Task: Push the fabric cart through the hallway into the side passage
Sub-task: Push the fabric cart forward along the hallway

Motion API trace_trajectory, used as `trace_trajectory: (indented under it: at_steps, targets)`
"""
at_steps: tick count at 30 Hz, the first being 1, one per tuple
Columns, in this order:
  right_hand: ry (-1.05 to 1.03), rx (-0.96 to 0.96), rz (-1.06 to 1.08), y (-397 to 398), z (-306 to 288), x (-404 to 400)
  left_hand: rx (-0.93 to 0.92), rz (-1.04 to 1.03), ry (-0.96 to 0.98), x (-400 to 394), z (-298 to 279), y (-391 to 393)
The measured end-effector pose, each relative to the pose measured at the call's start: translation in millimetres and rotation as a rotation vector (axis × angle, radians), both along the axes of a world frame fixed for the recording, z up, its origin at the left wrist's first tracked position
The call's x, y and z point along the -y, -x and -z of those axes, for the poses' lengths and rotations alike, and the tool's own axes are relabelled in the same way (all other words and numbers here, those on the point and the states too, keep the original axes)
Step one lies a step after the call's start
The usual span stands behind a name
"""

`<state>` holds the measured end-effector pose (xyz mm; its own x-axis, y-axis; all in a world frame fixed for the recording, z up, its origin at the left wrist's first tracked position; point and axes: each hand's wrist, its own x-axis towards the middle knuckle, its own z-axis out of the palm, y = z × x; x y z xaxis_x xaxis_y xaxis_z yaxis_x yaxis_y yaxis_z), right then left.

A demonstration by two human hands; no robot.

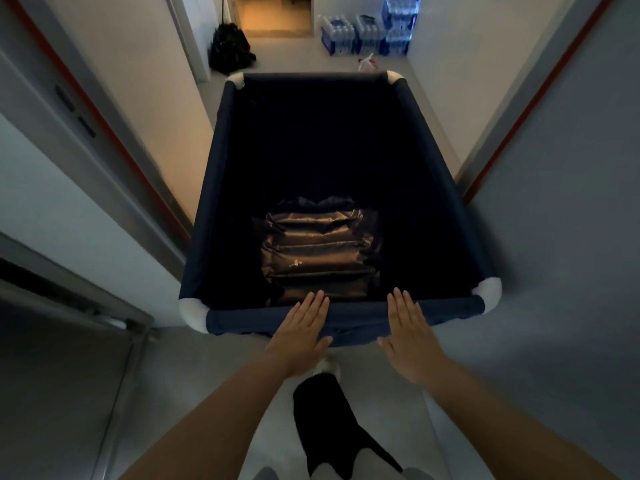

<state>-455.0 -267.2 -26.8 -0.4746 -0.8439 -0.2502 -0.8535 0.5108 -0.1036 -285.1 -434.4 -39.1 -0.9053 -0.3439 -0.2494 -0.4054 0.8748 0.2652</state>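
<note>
A deep navy fabric cart (221, 161) with white corner joints fills the narrow hallway straight ahead of me. A folded shiny black plastic bag (317, 251) lies on its dark bottom. My left hand (303, 327) lies flat on the cart's near rim, fingers straight and together. My right hand (407, 330) lies flat on the same rim a little to the right, palm down. Neither hand curls around the rim. My leg in dark trousers (322, 410) shows below the cart.
White walls with red-trimmed door frames close in on both sides, a grey door (65, 109) at left. Beyond the cart sit a black bag (230, 46), stacked packs of water bottles (370, 32) and a small bag (367, 63) on the floor. An orange-lit doorway (273, 12) lies ahead.
</note>
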Motion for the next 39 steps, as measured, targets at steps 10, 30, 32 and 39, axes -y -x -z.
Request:
trace_trajectory:
  at_steps: [10,30,32,39]
  targets:
    - [0.096,0.059,0.091,62.2,-1.7,108.0,0.062,0.024,-0.025,118.7,-8.7,81.3]
    - [-0.034,0.040,0.083,245.5,-12.5,318.5,0.007,0.065,0.029,340.2,-2.7,266.6]
    - [-0.038,0.030,0.099,266.2,-13.8,344.3,0.004,0.077,0.019,366.9,-4.0,290.6]
    - [0.034,0.064,0.143,342.3,-22.2,424.0,0.016,0.116,-0.008,457.1,-9.4,376.2]
